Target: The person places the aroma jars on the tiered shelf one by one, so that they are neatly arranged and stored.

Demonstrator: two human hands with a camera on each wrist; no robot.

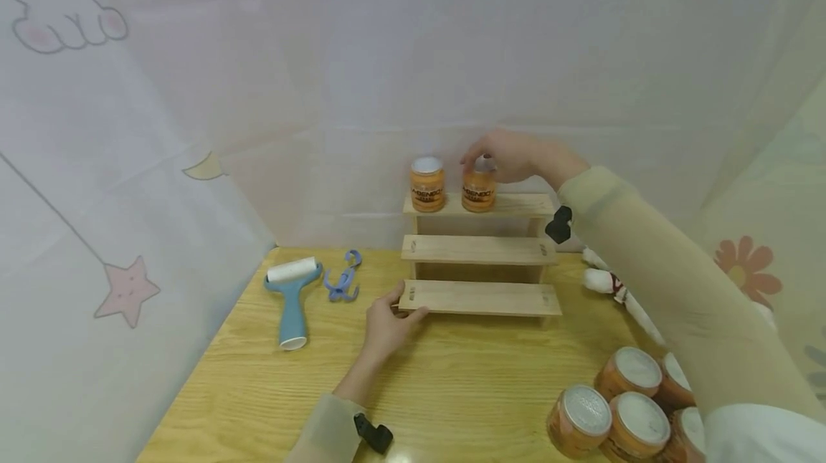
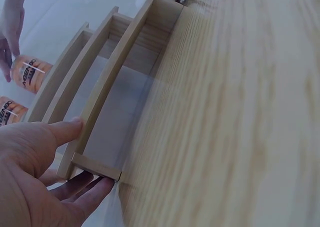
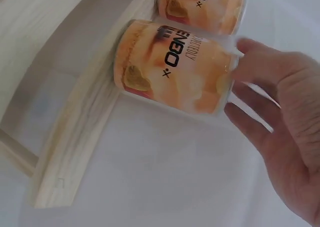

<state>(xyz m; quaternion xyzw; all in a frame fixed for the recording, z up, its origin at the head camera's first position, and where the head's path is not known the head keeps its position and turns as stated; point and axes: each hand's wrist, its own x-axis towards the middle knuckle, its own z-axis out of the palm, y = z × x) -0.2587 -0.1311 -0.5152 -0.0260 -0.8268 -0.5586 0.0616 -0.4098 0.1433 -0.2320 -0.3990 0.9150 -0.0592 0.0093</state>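
Note:
Two orange-labelled cans stand upright on the top tier of a three-tier wooden shelf (image 1: 480, 298). At the lid of the right-hand can (image 1: 479, 194) is my right hand (image 1: 513, 155). Its fingertips lie right at the lid's edge in the right wrist view, with the fingers loosely bent and the can's body (image 3: 167, 69) uncovered. The other can (image 1: 427, 187) sits a short way to the left. Low on the shelf, my left hand (image 1: 387, 327) holds the left end of the bottom tier, thumb on the board (image 2: 102, 94) and fingers beneath its end.
Several more cans (image 1: 584, 416) cluster at the table's front right, partly behind my right sleeve. A blue-handled lint roller (image 1: 292, 305) and a purple hook-shaped item (image 1: 343, 284) lie left of the shelf. White items with red cord (image 1: 616, 287) lie to its right. A cloth hangs behind.

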